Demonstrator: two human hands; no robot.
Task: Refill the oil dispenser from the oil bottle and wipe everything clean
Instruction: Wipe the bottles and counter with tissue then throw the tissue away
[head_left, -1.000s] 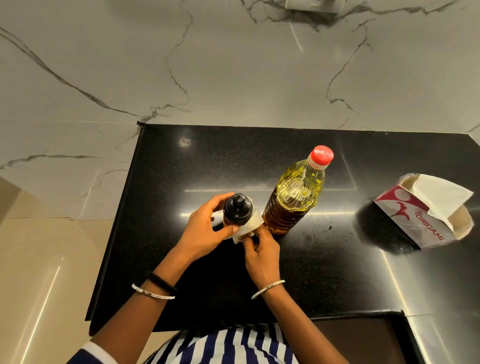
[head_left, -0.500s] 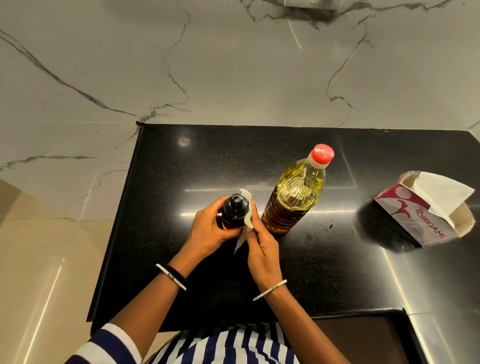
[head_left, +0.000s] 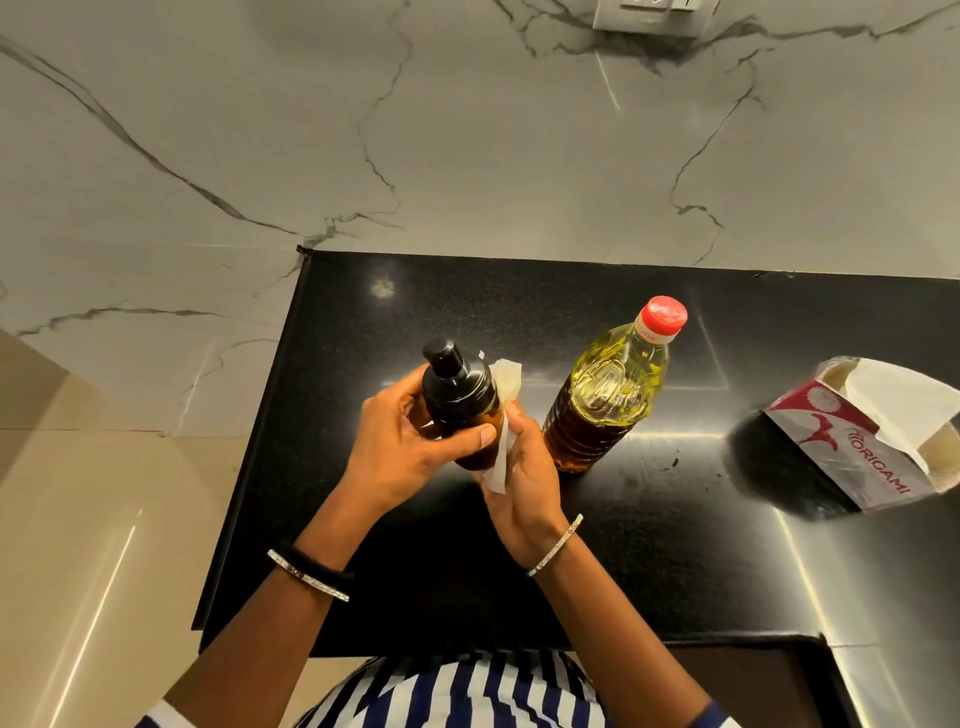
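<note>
Over the glossy black table (head_left: 649, 545), the left hand (head_left: 400, 457) is gripping the black-capped amber oil dispenser (head_left: 460, 400) tilted, so the right hand (head_left: 524, 467), pinching white tissue (head_left: 501, 462), is wiping its side.

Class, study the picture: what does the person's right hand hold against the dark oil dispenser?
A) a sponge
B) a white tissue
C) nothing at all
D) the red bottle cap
B: the right hand pinches a white tissue against the side of the oil dispenser, which the left hand grips; the red cap sits on the oil bottle.
</note>
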